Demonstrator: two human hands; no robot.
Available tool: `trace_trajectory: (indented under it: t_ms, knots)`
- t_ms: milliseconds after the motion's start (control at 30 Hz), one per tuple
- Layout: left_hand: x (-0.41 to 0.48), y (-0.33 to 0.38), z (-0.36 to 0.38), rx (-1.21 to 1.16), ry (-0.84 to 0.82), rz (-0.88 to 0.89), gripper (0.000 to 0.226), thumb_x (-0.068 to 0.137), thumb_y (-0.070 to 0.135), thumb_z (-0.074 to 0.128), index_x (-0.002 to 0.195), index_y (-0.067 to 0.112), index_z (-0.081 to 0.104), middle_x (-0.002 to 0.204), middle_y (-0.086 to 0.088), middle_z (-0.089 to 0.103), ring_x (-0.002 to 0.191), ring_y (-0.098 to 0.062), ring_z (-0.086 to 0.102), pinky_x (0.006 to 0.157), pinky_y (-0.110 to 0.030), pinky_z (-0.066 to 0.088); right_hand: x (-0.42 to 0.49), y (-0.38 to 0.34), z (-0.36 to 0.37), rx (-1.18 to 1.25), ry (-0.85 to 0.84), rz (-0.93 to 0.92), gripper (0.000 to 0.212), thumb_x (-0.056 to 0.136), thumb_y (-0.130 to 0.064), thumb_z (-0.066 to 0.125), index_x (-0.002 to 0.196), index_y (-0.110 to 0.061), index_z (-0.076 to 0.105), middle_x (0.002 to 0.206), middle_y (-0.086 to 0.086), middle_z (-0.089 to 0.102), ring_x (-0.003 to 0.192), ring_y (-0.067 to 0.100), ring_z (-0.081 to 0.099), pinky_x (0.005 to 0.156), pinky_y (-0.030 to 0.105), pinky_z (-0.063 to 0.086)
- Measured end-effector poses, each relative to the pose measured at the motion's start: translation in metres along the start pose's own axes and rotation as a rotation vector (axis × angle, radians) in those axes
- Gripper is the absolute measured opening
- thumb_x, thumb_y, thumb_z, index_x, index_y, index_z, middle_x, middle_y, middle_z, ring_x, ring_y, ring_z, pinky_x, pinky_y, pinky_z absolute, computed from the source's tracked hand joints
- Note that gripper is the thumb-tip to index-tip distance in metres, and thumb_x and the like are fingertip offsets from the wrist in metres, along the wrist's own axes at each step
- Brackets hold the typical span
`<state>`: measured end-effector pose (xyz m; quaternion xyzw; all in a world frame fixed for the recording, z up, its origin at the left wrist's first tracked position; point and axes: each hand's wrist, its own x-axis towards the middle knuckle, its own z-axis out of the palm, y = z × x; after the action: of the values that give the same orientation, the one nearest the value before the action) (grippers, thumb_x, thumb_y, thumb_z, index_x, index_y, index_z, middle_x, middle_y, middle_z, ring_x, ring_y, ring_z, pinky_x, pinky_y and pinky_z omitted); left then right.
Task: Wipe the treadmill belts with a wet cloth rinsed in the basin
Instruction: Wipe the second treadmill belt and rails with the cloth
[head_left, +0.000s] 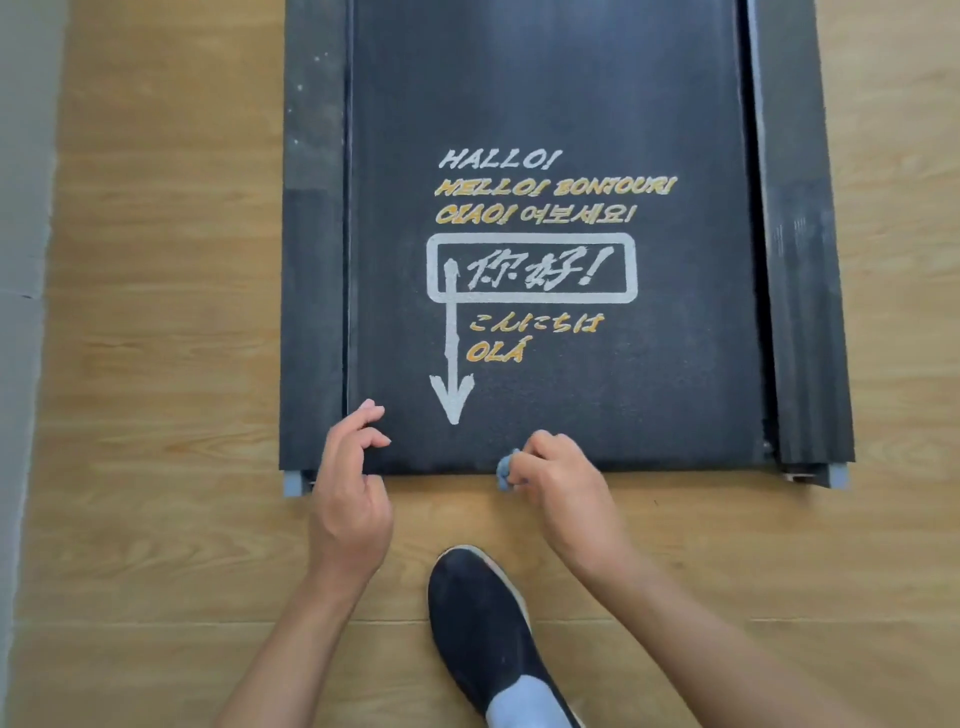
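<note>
Blue cloth at the near edge of the belt
Our right hand clutches it; our left hand, just beside, hangs loosely curled (holding nothing) over the corner.

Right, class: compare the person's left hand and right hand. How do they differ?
The right hand grips a bunched blue cloth; the left hand holds nothing. The right hand's fingers are curled tight, the left hand's loosely. The left hand lies near the belt's left edge, the right hand nearer its middle. Both reach over the belt's near end.
</note>
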<state>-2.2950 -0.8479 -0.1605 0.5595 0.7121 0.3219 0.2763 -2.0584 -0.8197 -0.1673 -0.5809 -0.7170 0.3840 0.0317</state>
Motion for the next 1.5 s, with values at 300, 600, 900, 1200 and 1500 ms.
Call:
trace_trajectory:
  t_ms: [300, 600, 900, 1200, 1500]
  knots:
    - [-0.037, -0.022, -0.030, 0.113, 0.143, -0.172, 0.049, 0.071, -0.009, 0.035, 0.110, 0.005, 0.059, 0.134, -0.006, 0.057, 0.132, -0.022, 0.054, 0.113, -0.032, 0.042, 0.071, -0.129, 0.065, 0.012, -0.022, -0.323, 0.006, 0.096, -0.011, 0.055, 0.093, -0.013, 0.060, 0.099, 0.001, 0.047, 0.089, 0.023, 0.039, 0.055, 0.036, 0.035]
    - [-0.004, 0.002, 0.014, 0.166, 0.088, 0.060, 0.042, 0.074, -0.016, 0.036, 0.102, -0.003, 0.064, 0.121, -0.014, 0.062, 0.117, -0.032, 0.060, 0.110, -0.035, 0.044, -0.026, 0.084, -0.079, -0.250, 0.129, 0.036, 0.023, 0.089, -0.008, 0.049, 0.084, -0.027, 0.037, 0.092, -0.011, 0.037, 0.085, 0.016, 0.037, 0.056, 0.031, 0.032]
    - [0.019, 0.023, 0.043, 0.101, 0.080, 0.134, 0.039, 0.077, -0.017, 0.039, 0.103, -0.004, 0.065, 0.121, -0.014, 0.062, 0.116, -0.026, 0.059, 0.108, -0.031, 0.042, -0.043, 0.148, -0.140, -0.437, 0.060, 0.154, 0.037, 0.079, 0.008, 0.066, 0.072, -0.017, 0.040, 0.082, -0.005, 0.038, 0.072, 0.016, 0.041, 0.050, 0.026, 0.025]
    - [0.002, 0.014, 0.042, 0.074, 0.149, 0.035, 0.030, 0.088, -0.012, 0.043, 0.105, 0.002, 0.063, 0.124, -0.009, 0.061, 0.119, -0.022, 0.056, 0.108, -0.036, 0.043, -0.015, 0.075, -0.081, -0.241, -0.002, -0.065, 0.019, 0.086, -0.007, 0.070, 0.082, -0.023, 0.062, 0.092, -0.008, 0.049, 0.088, 0.021, 0.049, 0.069, 0.033, 0.045]
    - [0.007, -0.012, 0.008, 0.071, 0.379, -0.079, 0.034, 0.079, -0.017, 0.040, 0.104, -0.005, 0.060, 0.120, -0.019, 0.059, 0.119, -0.034, 0.055, 0.107, -0.036, 0.043, 0.078, -0.111, 0.038, -0.039, -0.073, -0.348, 0.007, 0.092, -0.014, 0.064, 0.086, -0.015, 0.062, 0.093, -0.001, 0.042, 0.087, 0.022, 0.036, 0.060, 0.039, 0.045]
